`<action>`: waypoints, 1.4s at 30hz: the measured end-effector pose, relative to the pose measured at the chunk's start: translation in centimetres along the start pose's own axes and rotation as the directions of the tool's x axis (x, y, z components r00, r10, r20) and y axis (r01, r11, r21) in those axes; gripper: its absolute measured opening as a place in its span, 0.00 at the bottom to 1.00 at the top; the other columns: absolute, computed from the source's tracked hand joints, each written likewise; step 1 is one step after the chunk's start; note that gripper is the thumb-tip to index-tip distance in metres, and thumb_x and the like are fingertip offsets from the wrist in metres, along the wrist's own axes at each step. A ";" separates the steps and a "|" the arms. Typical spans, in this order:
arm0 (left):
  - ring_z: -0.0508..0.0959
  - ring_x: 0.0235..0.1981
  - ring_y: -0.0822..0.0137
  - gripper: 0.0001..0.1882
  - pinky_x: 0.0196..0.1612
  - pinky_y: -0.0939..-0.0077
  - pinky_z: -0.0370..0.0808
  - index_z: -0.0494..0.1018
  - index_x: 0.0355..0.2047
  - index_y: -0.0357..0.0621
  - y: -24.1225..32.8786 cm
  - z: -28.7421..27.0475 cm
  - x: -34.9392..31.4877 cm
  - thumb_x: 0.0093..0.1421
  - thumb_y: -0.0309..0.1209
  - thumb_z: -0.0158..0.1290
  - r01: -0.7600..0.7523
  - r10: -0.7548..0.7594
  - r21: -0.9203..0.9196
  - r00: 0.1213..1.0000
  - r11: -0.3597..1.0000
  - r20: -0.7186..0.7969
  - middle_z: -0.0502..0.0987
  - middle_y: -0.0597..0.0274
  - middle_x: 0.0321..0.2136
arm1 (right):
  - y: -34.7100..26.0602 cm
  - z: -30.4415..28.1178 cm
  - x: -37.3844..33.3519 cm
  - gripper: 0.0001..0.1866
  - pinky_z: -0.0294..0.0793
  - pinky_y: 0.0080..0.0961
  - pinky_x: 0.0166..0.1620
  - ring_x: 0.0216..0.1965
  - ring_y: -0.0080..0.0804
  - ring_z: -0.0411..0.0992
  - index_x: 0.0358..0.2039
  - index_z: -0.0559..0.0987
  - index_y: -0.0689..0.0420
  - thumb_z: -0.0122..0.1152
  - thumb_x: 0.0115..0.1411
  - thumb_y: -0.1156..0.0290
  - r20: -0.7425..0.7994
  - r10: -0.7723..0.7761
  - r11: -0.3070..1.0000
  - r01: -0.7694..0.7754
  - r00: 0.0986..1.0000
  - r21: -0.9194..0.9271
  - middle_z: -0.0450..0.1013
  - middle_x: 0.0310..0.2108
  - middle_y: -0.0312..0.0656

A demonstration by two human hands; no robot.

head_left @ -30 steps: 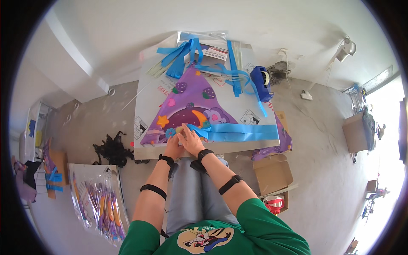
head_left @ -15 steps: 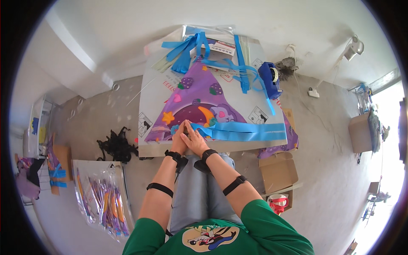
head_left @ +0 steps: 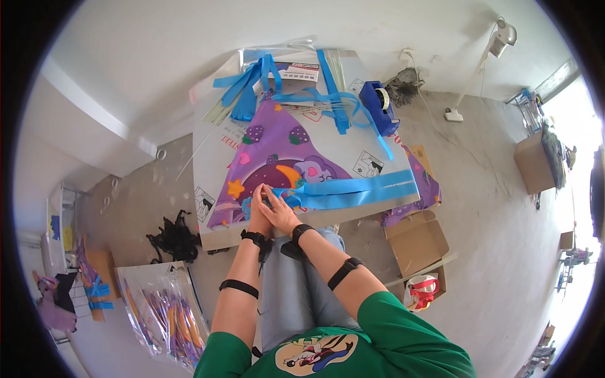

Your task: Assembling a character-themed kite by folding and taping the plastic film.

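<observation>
A purple triangular kite (head_left: 277,142) with cartoon berries, a star and a moon lies flat on the table. At its bottom edge my two hands meet, fingertips close together. The end of a blue ribbon (head_left: 353,194) is pinched there, and its two long strips run off to the right across the kite's lower corner. My left hand (head_left: 259,215) is closed at the ribbon end. My right hand (head_left: 282,216) is closed beside it, its fingers pressed toward the left ones. The hands partly hide the pinched part of the ribbon.
Behind the kite are more blue ribbons (head_left: 246,94), thin pale rods (head_left: 336,66) and a small box (head_left: 296,72). A blue tape dispenser (head_left: 379,108) stands at the table's right. An open cardboard box (head_left: 417,242) is on the floor at right, a plastic-wrapped bundle (head_left: 167,315) at left.
The whole view has shifted and turned slightly. My hands stay together at the ribbon end, with the fingers bent a little more. The kite and ribbons keep their places on the table.
</observation>
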State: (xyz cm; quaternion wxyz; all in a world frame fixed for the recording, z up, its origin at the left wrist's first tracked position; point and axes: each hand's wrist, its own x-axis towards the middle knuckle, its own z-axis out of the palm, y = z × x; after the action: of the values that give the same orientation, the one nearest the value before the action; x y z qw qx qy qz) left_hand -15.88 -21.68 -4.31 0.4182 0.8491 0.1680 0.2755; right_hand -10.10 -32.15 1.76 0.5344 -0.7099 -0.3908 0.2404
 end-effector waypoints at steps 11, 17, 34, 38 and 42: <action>0.72 0.41 0.44 0.32 0.46 0.54 0.68 0.62 0.50 0.41 4.6 -2.4 -0.3 0.42 0.26 0.57 0.093 -0.097 0.233 0.995 0.968 0.008 0.73 0.47 0.40 | 1.0 -0.9 0.5 0.36 0.59 0.33 0.60 0.60 0.54 0.58 0.62 0.58 0.61 0.56 0.60 0.55 -0.162 0.168 0.947 -0.113 0.972 0.302 0.58 0.60 0.59; 0.70 0.45 0.45 0.31 0.50 0.55 0.66 0.63 0.49 0.41 5.3 -3.3 -0.7 0.39 0.21 0.54 0.162 -0.179 0.259 0.983 0.952 0.043 0.72 0.47 0.42 | -1.7 -3.8 0.2 0.34 0.52 0.24 0.62 0.63 0.32 0.55 0.63 0.57 0.61 0.55 0.62 0.59 -0.129 0.368 0.741 -0.207 0.921 0.638 0.58 0.63 0.46; 0.69 0.47 0.50 0.28 0.53 0.61 0.65 0.67 0.47 0.45 4.9 -3.5 -0.9 0.41 0.16 0.48 0.133 -0.154 0.171 0.981 0.976 0.119 0.72 0.53 0.45 | 2.5 -16.7 -1.3 0.20 0.68 0.34 0.52 0.49 0.40 0.69 0.52 0.67 0.66 0.51 0.61 0.72 -0.414 0.492 0.314 0.287 0.766 0.905 0.69 0.46 0.44; 0.68 0.50 0.48 0.26 0.54 0.61 0.65 0.66 0.47 0.42 4.7 -4.2 -1.2 0.43 0.17 0.49 0.128 -0.155 0.193 0.979 0.973 0.133 0.71 0.52 0.46 | 4.7 -21.7 -2.6 0.18 0.69 0.36 0.50 0.48 0.42 0.70 0.50 0.68 0.66 0.49 0.60 0.73 -0.478 0.525 0.380 0.309 0.704 0.872 0.70 0.41 0.44; 0.69 0.49 0.49 0.26 0.54 0.61 0.65 0.66 0.47 0.42 4.7 -4.3 -1.1 0.43 0.17 0.48 0.100 -0.118 0.143 0.985 0.985 0.127 0.72 0.52 0.45 | 8.8 -27.8 -4.4 0.16 0.70 0.37 0.50 0.48 0.43 0.70 0.48 0.69 0.66 0.49 0.60 0.73 -0.505 0.523 0.452 0.279 0.686 0.847 0.71 0.40 0.44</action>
State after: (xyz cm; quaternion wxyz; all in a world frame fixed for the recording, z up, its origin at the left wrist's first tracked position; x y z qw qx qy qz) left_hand -19.10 -22.41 1.21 0.3842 0.8818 0.2040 0.1822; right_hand 11.10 -52.70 1.78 0.9048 -0.3869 0.0919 0.1521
